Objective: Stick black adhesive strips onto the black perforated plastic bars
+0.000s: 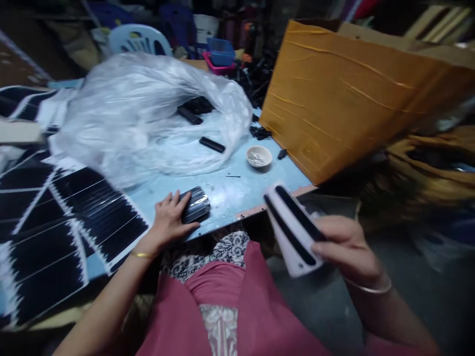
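Note:
My left hand (171,216) lies on the table's front edge with its fingers spread. Its fingertips and thumb touch a shiny black ribbed piece (196,204), perhaps a small stack of strips. Held out to the right, past the table edge, my right hand (347,244) pinches a flat white card with black stripes (293,230). The card is tilted and a little blurred by motion. Beyond the hands, a small white bowl (259,156) holds small silvery pieces. A thin dark pin-like bit (233,176) lies nearby on the light blue table (226,198).
A large clear plastic bag (148,109) spreads over the table, with black bars (212,144) in and near its mouth. Black sheets with white edges (98,212) cover the left side. At the right stands a tall taped brown carton (349,94). Chairs (139,39) stand behind.

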{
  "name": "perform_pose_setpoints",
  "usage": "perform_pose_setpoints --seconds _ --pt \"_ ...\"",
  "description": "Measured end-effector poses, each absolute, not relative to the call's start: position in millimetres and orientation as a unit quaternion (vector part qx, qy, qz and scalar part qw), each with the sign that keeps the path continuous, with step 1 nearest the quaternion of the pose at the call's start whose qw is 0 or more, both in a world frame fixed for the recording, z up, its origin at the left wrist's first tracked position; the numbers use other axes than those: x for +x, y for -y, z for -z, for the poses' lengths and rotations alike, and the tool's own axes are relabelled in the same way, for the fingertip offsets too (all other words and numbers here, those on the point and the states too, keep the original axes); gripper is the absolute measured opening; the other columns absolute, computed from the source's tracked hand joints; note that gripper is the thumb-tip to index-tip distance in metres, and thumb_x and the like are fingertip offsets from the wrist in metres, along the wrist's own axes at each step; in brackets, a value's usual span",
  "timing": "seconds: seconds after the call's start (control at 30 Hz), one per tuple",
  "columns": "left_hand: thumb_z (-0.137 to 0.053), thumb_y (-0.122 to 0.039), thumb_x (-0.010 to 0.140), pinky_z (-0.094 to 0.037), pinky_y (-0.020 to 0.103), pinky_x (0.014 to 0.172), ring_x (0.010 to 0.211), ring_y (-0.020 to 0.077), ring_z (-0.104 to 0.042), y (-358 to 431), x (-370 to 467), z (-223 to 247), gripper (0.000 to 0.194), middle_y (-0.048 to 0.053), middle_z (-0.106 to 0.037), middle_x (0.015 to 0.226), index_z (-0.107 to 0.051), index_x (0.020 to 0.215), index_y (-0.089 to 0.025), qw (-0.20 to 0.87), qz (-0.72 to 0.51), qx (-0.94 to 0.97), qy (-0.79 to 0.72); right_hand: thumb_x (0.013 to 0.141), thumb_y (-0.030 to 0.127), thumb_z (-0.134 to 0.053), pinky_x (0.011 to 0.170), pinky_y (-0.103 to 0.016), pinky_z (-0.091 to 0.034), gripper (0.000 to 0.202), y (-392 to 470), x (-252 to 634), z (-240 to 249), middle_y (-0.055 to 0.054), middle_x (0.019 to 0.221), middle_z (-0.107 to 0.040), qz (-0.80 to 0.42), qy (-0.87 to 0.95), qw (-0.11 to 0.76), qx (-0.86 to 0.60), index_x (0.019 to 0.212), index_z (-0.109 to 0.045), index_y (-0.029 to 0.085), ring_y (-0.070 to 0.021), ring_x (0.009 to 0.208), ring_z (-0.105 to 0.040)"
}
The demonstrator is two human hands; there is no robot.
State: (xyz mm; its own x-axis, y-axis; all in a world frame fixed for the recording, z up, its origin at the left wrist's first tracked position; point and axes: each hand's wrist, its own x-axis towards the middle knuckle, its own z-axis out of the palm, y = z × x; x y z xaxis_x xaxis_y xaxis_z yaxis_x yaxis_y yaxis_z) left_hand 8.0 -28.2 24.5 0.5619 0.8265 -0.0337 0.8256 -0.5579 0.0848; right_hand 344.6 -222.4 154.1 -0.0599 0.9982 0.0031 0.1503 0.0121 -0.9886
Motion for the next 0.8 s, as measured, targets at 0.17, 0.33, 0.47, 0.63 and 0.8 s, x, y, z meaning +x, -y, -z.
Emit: perform_pose_setpoints --seconds 0.17,0.33,0.47,0.63,0.8 --pt "-0.073 -0.067 0.060 -0.021 0.064 0.106 0.142 0.0512 -0.016 40.9 -10.0 -45.0 0.107 0.025 -0.031 0.152 -0.038 0.147 -0.017 0.110 -0.071 0.883 -0.450 0.084 0.029 -0.045 0.052 -0.023 -0.044 0.027 186.0 218.0 -163.0 -0.002 0.054 -0.050 -0.621 0.726 0.292 -0.051 0.060 -0.034 0.024 -0.0122 0.052 -0.050" --pt "-0.054 -0.047 0.087 -0.028 0.052 0.112 0.144 0.0321 -0.028 113.7 -44.4 -90.9 0.058 0.009 -0.038 0.152 -0.049 0.141 -0.028 0.319 -0.193 0.858 -0.354 0.084 0.032 -0.047 0.058 -0.023 -0.049 0.022 185.3 180.5 -174.3 -0.010 0.071 -0.063 -0.676 0.680 0.280 -0.047 0.067 -0.035 0.025 -0.0132 0.060 -0.059" --pt "-0.053 -0.033 0.089 -0.033 0.050 0.112 0.135 0.0291 -0.044 163.9 -57.8 -92.8 0.036 0.006 -0.051 0.143 -0.066 0.123 -0.032 0.480 -0.232 0.793 -0.296 0.087 0.027 -0.049 0.061 -0.025 -0.047 0.021 190.0 201.9 -191.5 -0.009 0.076 -0.065 -0.645 0.677 0.298 -0.192 0.067 -0.043 0.022 -0.0154 0.068 -0.062" --pt "-0.059 -0.042 0.087 -0.052 0.043 0.092 0.105 0.0309 -0.067 173.0 -77.2 -43.9 0.041 0.015 -0.071 0.114 -0.070 0.116 -0.015 0.652 -0.334 0.522 -0.437 0.082 0.023 -0.053 0.053 -0.024 -0.035 0.022 182.1 223.7 -115.2 0.000 0.061 -0.049 -0.525 0.676 0.266 -0.444 0.061 -0.047 0.019 -0.0115 0.058 -0.046" --pt "-0.063 -0.054 0.081 -0.045 0.049 0.100 0.116 0.0345 -0.060 186.1 -89.0 -18.6 0.061 0.017 -0.064 0.127 -0.061 0.130 -0.017 0.505 -0.395 0.577 -0.506 0.066 0.018 -0.049 0.049 -0.023 -0.025 0.015 167.2 225.4 1.5 0.003 0.053 -0.043 -0.446 0.651 0.120 -0.602 0.053 -0.041 0.019 -0.0095 0.052 -0.038"
